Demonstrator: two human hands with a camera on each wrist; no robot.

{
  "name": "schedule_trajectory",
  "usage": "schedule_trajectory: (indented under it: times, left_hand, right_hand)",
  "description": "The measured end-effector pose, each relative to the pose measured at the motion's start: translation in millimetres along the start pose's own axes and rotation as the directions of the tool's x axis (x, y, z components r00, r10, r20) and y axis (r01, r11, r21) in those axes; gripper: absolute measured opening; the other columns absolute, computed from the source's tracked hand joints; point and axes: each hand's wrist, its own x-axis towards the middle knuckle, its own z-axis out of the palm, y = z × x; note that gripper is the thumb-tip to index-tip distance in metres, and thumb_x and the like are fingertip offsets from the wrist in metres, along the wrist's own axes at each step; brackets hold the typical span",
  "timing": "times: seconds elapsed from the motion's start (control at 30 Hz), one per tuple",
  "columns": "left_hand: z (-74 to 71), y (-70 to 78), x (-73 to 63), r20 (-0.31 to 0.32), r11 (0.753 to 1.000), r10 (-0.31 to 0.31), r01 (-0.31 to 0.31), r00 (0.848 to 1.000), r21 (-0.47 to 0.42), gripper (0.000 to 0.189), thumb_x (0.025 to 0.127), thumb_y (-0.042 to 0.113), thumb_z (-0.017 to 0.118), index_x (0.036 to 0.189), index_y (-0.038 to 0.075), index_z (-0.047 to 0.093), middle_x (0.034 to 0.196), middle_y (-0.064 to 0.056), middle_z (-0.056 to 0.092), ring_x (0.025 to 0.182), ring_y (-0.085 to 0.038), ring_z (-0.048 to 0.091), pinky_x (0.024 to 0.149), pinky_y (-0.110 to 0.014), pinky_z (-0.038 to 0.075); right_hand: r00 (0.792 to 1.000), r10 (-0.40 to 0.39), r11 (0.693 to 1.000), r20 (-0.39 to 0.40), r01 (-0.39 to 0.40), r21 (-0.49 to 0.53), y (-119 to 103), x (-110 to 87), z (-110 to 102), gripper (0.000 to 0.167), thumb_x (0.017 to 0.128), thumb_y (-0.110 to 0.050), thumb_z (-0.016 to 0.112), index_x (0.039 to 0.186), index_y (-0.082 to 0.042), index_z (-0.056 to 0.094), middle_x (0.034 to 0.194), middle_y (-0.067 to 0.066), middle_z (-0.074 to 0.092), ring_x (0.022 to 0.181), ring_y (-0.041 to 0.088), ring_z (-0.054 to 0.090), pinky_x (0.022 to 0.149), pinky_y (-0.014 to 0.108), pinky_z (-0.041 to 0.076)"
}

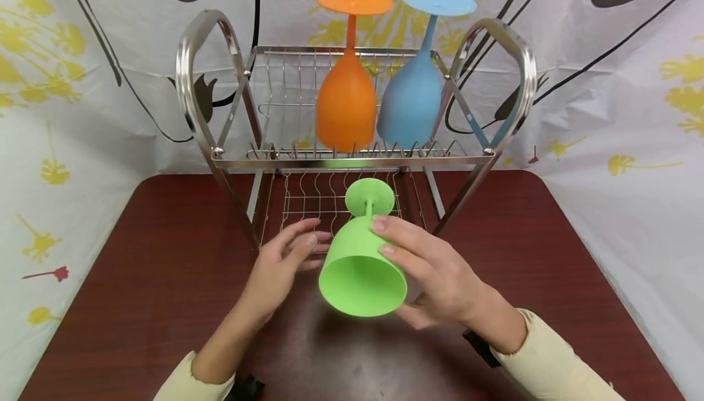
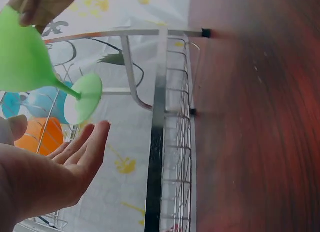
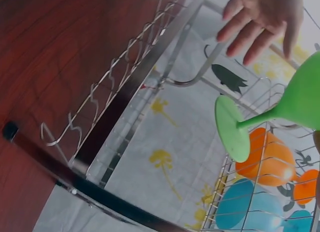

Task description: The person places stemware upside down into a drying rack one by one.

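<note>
A green plastic wine glass is held up over the table by my right hand, fingers and thumb around its bowl. Its mouth tilts toward me and its round foot points at the rack. My left hand hovers just left of the bowl, fingers loosely extended, apart from the glass; the left wrist view shows the green glass beyond that hand. On the upper tier of the metal dish rack, an orange wine glass and a blue wine glass stand upside down side by side.
The rack's lower wire tier sits behind the green glass, close above the dark red wooden table. Curved metal side frames rise at both ends of the rack. A patterned white sheet hangs behind and beside the table.
</note>
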Motion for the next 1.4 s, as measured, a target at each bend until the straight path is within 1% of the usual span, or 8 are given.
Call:
schedule_trajectory:
  times: [0.1, 0.2, 0.33, 0.57, 0.87, 1.07, 1.17, 1.4]
  left_hand:
    - [0.4, 2.4, 1.6, 0.038, 0.992, -0.078, 0.081, 0.996, -0.098, 0.043, 0.102, 0.029, 0.051, 0.138, 0.004, 0.049, 0.126, -0.020, 0.062, 0.111, -0.029, 0.064, 0.088, -0.038, 0.057]
    - [-0.6, 3.8, 2.2, 0.107, 0.967, -0.144, 0.163, 0.984, -0.194, 0.048, 0.103, 0.032, 0.047, 0.140, 0.001, 0.046, 0.130, -0.022, 0.058, 0.112, -0.028, 0.064, 0.090, -0.039, 0.056]
    - [-2.1, 5.0, 3.1, 0.213, 0.925, -0.169, 0.230, 0.962, -0.303, 0.055, 0.104, 0.036, 0.044, 0.143, -0.002, 0.041, 0.134, -0.024, 0.054, 0.113, -0.026, 0.063, 0.091, -0.041, 0.055]
    - [-2.3, 5.9, 4.7, 0.313, 0.896, -0.109, 0.229, 0.944, -0.381, 0.060, 0.104, 0.038, 0.043, 0.146, -0.003, 0.034, 0.138, -0.023, 0.052, 0.119, -0.027, 0.060, 0.091, -0.040, 0.054]
    - [-1.0, 5.2, 6.6, 0.398, 0.910, -0.072, 0.224, 0.914, -0.350, 0.059, 0.104, 0.030, 0.043, 0.150, -0.003, 0.027, 0.144, -0.022, 0.043, 0.121, -0.027, 0.056, 0.094, -0.041, 0.052]
    - [-1.4, 4.6, 5.8, 0.386, 0.918, -0.076, 0.216, 0.919, -0.333, 0.061, 0.101, 0.023, 0.052, 0.149, -0.005, 0.027, 0.141, -0.022, 0.045, 0.112, -0.020, 0.061, 0.091, -0.038, 0.054]
    - [-2.5, 4.1, 4.9, 0.383, 0.916, -0.066, 0.208, 0.922, -0.344, 0.062, 0.099, 0.019, 0.054, 0.149, -0.005, 0.027, 0.140, -0.023, 0.047, 0.109, -0.021, 0.062, 0.089, -0.039, 0.055]
    - [-3.8, 3.4, 2.0, 0.383, 0.909, -0.071, 0.218, 0.921, -0.356, 0.070, 0.092, 0.011, 0.061, 0.149, -0.005, 0.025, 0.144, -0.027, 0.043, 0.112, -0.025, 0.061, 0.088, -0.042, 0.056]
  right_hand:
    - [0.999, -0.038, 0.997, 0.022, 0.039, -0.061, 1.5, -0.6, 0.6, 0.045, 0.082, -0.019, 0.062, 0.114, 0.011, 0.051, 0.120, 0.034, 0.056, 0.112, 0.046, 0.058, 0.098, 0.048, 0.050]
    - [0.997, -0.067, 0.993, 0.041, 0.071, -0.094, 3.7, -0.9, 1.4, 0.044, 0.081, -0.017, 0.060, 0.115, 0.009, 0.052, 0.118, 0.034, 0.057, 0.107, 0.048, 0.060, 0.094, 0.049, 0.052]
    - [0.994, -0.090, 0.988, 0.056, 0.096, -0.122, 8.7, -3.2, 2.9, 0.043, 0.080, -0.014, 0.059, 0.116, 0.009, 0.052, 0.117, 0.033, 0.058, 0.106, 0.047, 0.061, 0.092, 0.050, 0.053]
    - [0.989, -0.105, 0.984, 0.109, 0.119, -0.129, 17.6, -12.1, 5.2, 0.042, 0.082, -0.009, 0.058, 0.120, 0.007, 0.053, 0.120, 0.032, 0.059, 0.109, 0.046, 0.061, 0.094, 0.051, 0.052]
    - [0.966, -0.177, 0.961, 0.191, 0.211, -0.177, 20.5, -21.6, 13.6, 0.043, 0.084, -0.003, 0.049, 0.127, 0.002, 0.054, 0.123, 0.025, 0.062, 0.112, 0.040, 0.062, 0.096, 0.048, 0.051]
    - [0.960, -0.181, 0.958, 0.213, 0.221, -0.181, 19.3, -22.6, 18.7, 0.044, 0.085, -0.003, 0.048, 0.128, 0.000, 0.054, 0.125, 0.024, 0.061, 0.114, 0.039, 0.061, 0.096, 0.047, 0.051]
    - [0.962, -0.170, 0.964, 0.211, 0.207, -0.166, 18.3, -23.0, 20.0, 0.043, 0.085, -0.003, 0.049, 0.127, -0.001, 0.055, 0.125, 0.025, 0.061, 0.115, 0.040, 0.060, 0.098, 0.046, 0.050]
    - [0.967, -0.083, 0.982, 0.241, 0.120, -0.144, 12.1, -28.8, 18.9, 0.037, 0.090, -0.007, 0.054, 0.127, -0.006, 0.055, 0.130, 0.027, 0.056, 0.119, 0.039, 0.058, 0.099, 0.043, 0.050]
